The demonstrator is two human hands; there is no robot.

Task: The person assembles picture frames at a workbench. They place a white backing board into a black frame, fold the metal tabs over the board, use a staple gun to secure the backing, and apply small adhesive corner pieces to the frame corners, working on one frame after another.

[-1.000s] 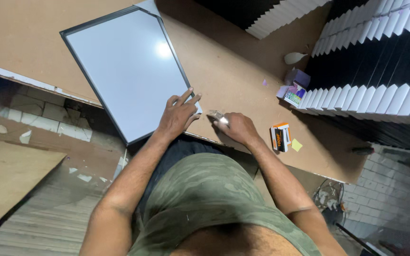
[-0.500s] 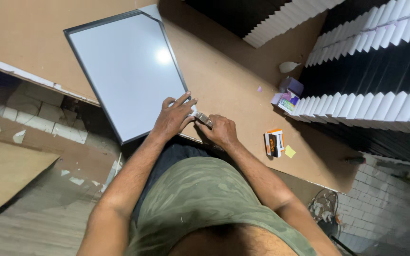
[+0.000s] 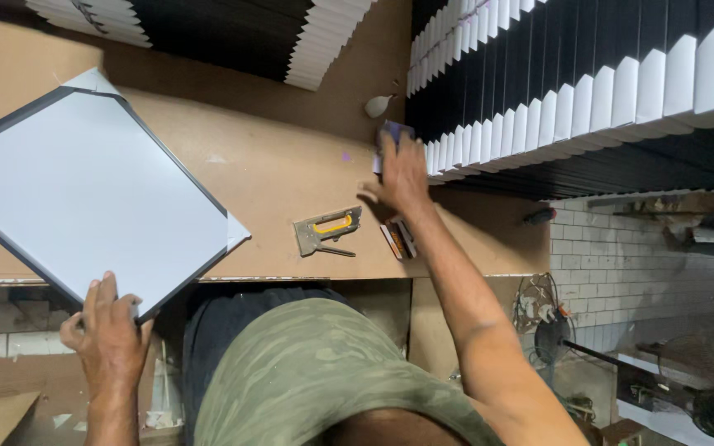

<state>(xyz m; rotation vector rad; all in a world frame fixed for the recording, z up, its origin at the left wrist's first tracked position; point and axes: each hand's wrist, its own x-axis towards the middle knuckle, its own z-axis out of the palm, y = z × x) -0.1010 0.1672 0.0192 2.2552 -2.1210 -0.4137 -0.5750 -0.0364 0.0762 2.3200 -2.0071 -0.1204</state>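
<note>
Set down since the earlier frame, the staple gun [image 3: 326,230] lies on the brown worktable [image 3: 291,165]. One worker's right hand [image 3: 398,172] reaches, fingers spread, onto a small purple box [image 3: 396,132]; left hand [image 3: 109,330] grips the black-framed white panel [image 3: 84,194], best kept steady at the table's edge.

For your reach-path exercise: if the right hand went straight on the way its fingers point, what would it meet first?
The right hand already lies on a small purple box; going straight on, it would probably meet the row of black-and-white frames next, though depth is unclear.
</note>
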